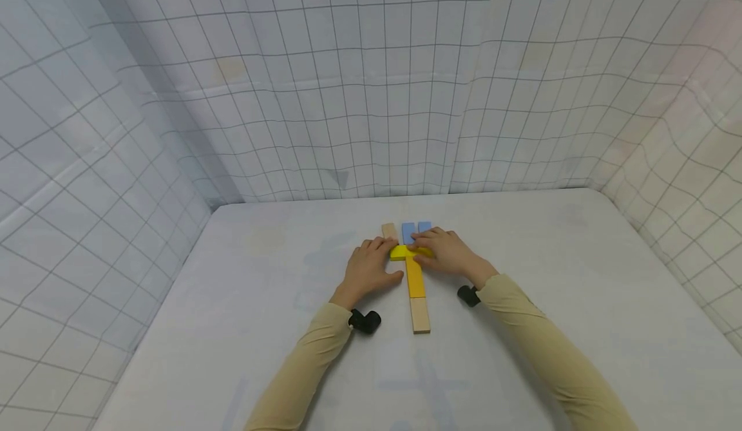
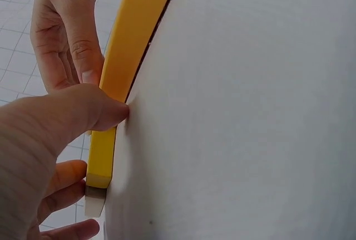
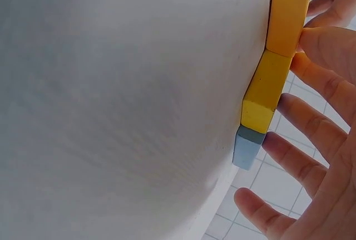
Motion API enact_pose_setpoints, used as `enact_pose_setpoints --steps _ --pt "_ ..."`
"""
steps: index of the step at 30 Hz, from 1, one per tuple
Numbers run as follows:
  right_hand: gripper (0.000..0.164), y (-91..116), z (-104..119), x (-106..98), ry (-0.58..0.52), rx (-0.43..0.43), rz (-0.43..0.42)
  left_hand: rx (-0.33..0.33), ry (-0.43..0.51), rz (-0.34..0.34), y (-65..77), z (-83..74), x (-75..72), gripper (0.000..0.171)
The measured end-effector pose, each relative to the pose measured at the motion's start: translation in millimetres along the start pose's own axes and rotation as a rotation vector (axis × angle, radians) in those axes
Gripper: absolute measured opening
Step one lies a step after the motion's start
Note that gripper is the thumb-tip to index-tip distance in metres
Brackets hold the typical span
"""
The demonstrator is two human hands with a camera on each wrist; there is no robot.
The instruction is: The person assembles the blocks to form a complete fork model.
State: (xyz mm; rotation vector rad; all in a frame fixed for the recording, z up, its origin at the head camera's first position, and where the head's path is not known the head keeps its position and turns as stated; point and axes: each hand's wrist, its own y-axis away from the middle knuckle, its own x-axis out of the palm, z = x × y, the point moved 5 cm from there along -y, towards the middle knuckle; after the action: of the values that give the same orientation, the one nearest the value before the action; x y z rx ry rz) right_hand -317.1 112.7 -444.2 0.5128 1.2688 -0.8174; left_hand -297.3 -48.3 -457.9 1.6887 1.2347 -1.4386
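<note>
A yellow block [image 1: 398, 252] lies crosswise at the far end of an orange block [image 1: 415, 277]. My left hand [image 1: 371, 265] is at the yellow block's left end, its fingers loosely bent. The left thumb [image 2: 105, 109] points toward the orange block's side; whether it touches cannot be told. Over the right part of the yellow block is my right hand [image 1: 446, 252], which hides some of it. In the right wrist view, fairly straight fingers [image 3: 314, 126] rest their tips along the yellow and blue blocks, and the thumb is by the orange block.
Beyond the yellow block stand a plain wooden block [image 1: 389, 230] and two blue blocks, one left [image 1: 408, 232] and one right [image 1: 425, 226]. Another wooden block [image 1: 420, 316] adjoins the orange block's near end. A white table [image 1: 278, 244] lies beneath, with grid-patterned curtains [image 1: 359, 96] around it.
</note>
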Motion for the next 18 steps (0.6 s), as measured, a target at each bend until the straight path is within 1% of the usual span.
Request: enact_pose_setpoints --steps 5,18 --pt "0.034 -0.1 0.3 0.5 -0.001 -0.005 0.001 -0.001 -0.006 0.013 -0.4 0.9 0.3 0.067" --pt "0.034 -1.2 -0.9 2.1 0.012 0.002 0.007 0.012 -0.023 0.010 -0.6 -0.4 -3.4 0.064"
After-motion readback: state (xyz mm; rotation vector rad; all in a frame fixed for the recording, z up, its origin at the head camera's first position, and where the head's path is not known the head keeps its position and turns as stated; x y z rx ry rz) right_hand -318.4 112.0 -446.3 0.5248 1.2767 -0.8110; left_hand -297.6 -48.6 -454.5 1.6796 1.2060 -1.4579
